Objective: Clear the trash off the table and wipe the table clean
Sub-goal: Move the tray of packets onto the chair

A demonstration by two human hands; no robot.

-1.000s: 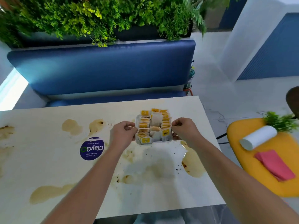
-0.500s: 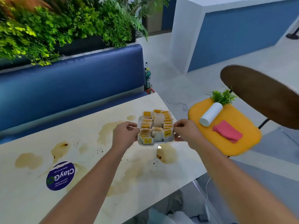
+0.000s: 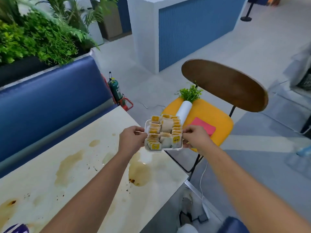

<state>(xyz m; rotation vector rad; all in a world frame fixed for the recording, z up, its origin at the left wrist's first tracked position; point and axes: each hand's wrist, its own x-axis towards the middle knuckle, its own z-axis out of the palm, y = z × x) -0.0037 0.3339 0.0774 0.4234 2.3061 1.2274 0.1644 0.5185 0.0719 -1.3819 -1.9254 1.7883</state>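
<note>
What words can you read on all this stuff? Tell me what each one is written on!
"TEA": on a yellow tag of a tea bag in the white tray that the left hand and right hand hold.
The other yellow tags: marks too blurred to read.
The purple sticker on the table: cut off, unreadable.
The green fire extinguisher label: too blurred.

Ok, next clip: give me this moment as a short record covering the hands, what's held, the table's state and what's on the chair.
left hand: grips the left rim of the tea bag tray
right hand: pinches the tray's right rim
tray position: held up at the far corner of the table
table state: brown stains and dark specks, not yet wiped
yellow chair seat: white vase lying on its side, pink cloth
</note>
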